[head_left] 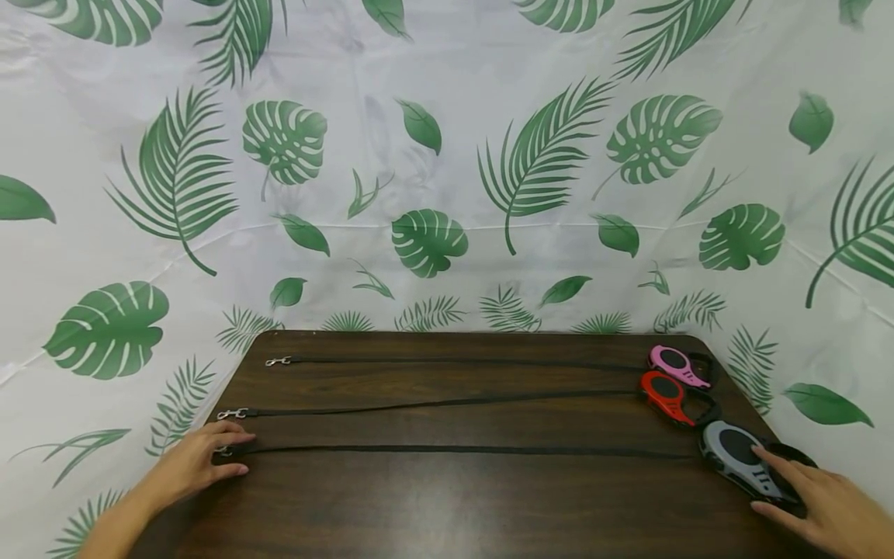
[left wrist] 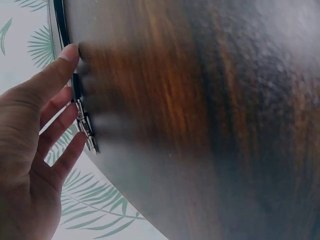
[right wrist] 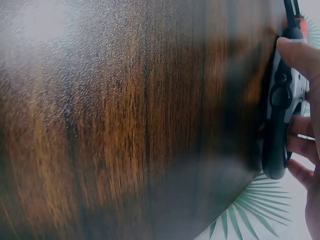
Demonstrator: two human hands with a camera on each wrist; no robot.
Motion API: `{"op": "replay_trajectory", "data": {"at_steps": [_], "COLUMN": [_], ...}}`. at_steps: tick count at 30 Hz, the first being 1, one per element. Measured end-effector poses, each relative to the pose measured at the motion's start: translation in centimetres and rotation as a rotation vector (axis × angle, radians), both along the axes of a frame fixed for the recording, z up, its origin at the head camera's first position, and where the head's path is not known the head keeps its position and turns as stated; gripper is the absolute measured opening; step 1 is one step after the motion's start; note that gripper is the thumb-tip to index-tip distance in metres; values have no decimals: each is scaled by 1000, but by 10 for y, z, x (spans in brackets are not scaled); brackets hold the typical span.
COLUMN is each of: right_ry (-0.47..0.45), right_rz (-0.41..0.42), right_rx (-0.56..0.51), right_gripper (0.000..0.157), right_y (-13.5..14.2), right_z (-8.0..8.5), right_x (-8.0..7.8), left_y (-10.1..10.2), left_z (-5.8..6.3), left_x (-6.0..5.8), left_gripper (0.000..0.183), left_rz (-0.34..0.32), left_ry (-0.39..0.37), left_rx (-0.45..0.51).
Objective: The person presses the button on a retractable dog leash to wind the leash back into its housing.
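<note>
Three retractable dog leashes lie pulled out across the dark wooden table. The nearest has a grey and black case (head_left: 740,458) at the right and a metal clip (left wrist: 82,120) at the left end of its black strap (head_left: 447,449). My left hand (head_left: 192,466) is at that clip with fingers and thumb spread, fingertips touching it, partly hiding it in the head view. My right hand (head_left: 831,497) holds the grey case, thumb along its near side and fingers across its top and handle. Behind it lie a red case (head_left: 663,392) and a pink case (head_left: 673,361).
The red leash's clip (head_left: 233,414) and the pink leash's clip (head_left: 278,361) lie along the left side, their straps running to the right. The table's (head_left: 447,505) rounded far corners meet a white cloth (head_left: 447,178) printed with green leaves.
</note>
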State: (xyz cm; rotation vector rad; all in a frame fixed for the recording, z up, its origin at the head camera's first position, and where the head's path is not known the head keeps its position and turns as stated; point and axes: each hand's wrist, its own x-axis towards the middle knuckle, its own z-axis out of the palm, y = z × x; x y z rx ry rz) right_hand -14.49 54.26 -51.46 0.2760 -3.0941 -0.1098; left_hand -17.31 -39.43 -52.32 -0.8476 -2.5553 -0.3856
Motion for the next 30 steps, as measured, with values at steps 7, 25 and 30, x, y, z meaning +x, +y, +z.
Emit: {"op": "replay_trajectory", "data": {"at_steps": [7,25,30], "right_ry": [36,195,174], "right_rz": [39,134,120], "right_rx": [-34,-71,-79], "right_gripper": [96,93,93], "right_y": [3,9,10], "right_z": [-4,-12,-12], "right_x": [-3,-1,-1], "left_y": [-7,-10,-10], "left_z": [-5,-7,-8], "left_x": [-2,-10,-13], "left_gripper": [43,35,37], "left_rz": [-60,-116,-149], "left_ry": [11,34,48], "left_rx": [46,132,144]}}
